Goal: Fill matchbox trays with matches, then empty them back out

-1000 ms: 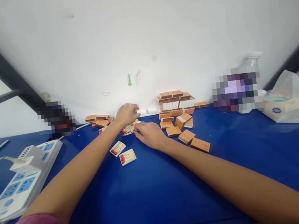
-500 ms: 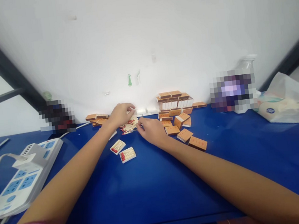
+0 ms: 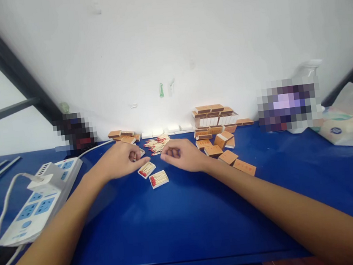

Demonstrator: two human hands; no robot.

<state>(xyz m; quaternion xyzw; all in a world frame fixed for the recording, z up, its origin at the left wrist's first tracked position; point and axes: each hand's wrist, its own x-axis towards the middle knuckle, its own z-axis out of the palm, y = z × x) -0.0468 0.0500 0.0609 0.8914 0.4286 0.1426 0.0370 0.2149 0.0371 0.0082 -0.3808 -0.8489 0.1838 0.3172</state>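
Note:
My left hand [image 3: 119, 159] is over the left side of the table, fingers bent and thumb stretched out apart from them, with nothing visible in it. It partly covers a small white matchbox tray [image 3: 142, 152]. Just in front of its thumb lies a tray of red-tipped matches [image 3: 146, 170], with a second filled tray [image 3: 159, 179] beside it. My right hand [image 3: 183, 153] is closed, its fingertips drawn together at the near edge of a loose pile of matches [image 3: 158, 144]. Whatever those fingertips hold, if anything, is too small to make out.
Several brown matchboxes [image 3: 215, 119] are stacked against the wall, with more [image 3: 228, 157] scattered on the right. Other boxes [image 3: 122, 135] and white trays [image 3: 172, 129] line the back. A power strip [image 3: 46, 202] lies left; a tissue pack [image 3: 345, 130] sits right.
My left hand has moved back toward me and left, from behind the match pile to beside the trays. My right hand stays near the pile. The view has shifted slightly.

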